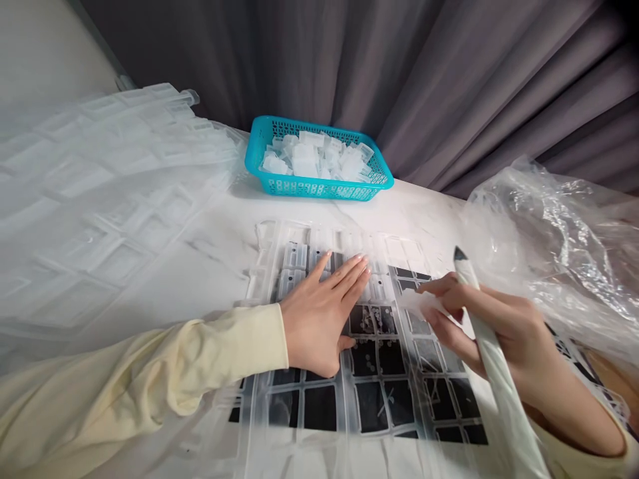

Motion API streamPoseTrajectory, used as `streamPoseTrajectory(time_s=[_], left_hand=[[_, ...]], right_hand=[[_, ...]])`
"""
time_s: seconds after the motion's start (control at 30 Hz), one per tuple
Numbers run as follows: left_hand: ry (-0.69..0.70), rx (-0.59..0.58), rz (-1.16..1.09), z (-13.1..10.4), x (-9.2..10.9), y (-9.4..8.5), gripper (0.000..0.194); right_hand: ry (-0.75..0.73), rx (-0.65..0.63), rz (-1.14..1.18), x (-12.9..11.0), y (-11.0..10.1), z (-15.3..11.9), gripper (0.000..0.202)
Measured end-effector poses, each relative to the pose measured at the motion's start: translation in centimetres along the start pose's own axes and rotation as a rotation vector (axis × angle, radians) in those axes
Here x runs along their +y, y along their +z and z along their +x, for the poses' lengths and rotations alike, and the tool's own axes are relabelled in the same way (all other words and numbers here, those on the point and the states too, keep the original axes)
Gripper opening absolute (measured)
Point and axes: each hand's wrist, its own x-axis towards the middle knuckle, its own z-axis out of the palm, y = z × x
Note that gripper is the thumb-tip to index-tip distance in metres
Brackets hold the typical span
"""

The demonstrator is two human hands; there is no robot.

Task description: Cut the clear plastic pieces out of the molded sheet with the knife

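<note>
"Well, how were the fingers?"

"The left hand lay flat, fingers slightly spread, gripping nothing; the right hand pinched a translucent piece over the grid's right side, fingertips nearly together, a dark-tipped tool across it."

"Handling?"

"Probably light, stiffish, slippery; best taken by its edges. The plastic grid seemed flexible."

"Room?"

"Tabletop showed towards the far blue basket; a crinkled bag crowded the right."

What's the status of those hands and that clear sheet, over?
Left hand spread flat on clear compartmented sheet. Right hand pinching whitish piece, also holding pale dark-tipped tool. Crinkled clear plastic close to right hand.
</note>
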Motion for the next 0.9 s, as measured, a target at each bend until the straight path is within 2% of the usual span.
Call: streamPoseTrajectory(time_s=[0.07, 0.13, 0.23, 0.33, 0.53, 0.63, 0.73, 0.83, 0.9], left_hand=[[0.003, 0.012, -0.016, -0.1, -0.1, 0.0, 0.092], [0.000, 0.022, -0.026, -0.2, -0.1, 0.0, 0.092], [-0.007, 0.027, -0.032, -0.4, -0.1, -0.1, 0.092], [-0.017, 0.022, -0.048, -0.6, -0.1, -0.3, 0.089], [-0.053, -0.004, -0.044, -0.9, -0.2, -0.6, 0.093], [-0.053, -0.022, -0.012, -1.2, -0.4, -0.7, 0.089], [-0.027, -0.029, 0.017, -1.4, -0.5, -0.9, 0.085], [-0.008, -0.023, 0.041, -1.5, -0.7, -0.9, 0.081], [0.005, -0.015, 0.051, -1.6, -1.0, -0.9, 0.079]], right_hand=[[0.165, -0.105, 0.144, 0.1, -0.4, 0.4, 0.022], [0.264, -0.181, 0.294, 0.3, -0.3, 1.0, 0.028], [0.327, -0.210, 0.476, 0.5, 0.1, 2.5, 0.033], [0.353, -0.198, 0.512, 0.1, 0.3, 3.7, 0.032], [0.251, -0.100, 0.564, -0.8, 0.1, 6.2, 0.035], [0.181, 0.061, 0.502, -0.1, -0.5, 9.5, 0.034], [0.124, 0.209, 0.390, 1.5, -1.3, 13.6, 0.034], [0.117, 0.195, 0.278, 3.1, -2.2, 15.4, 0.040], [0.175, 0.176, 0.350, 3.6, -2.5, 14.1, 0.047]])
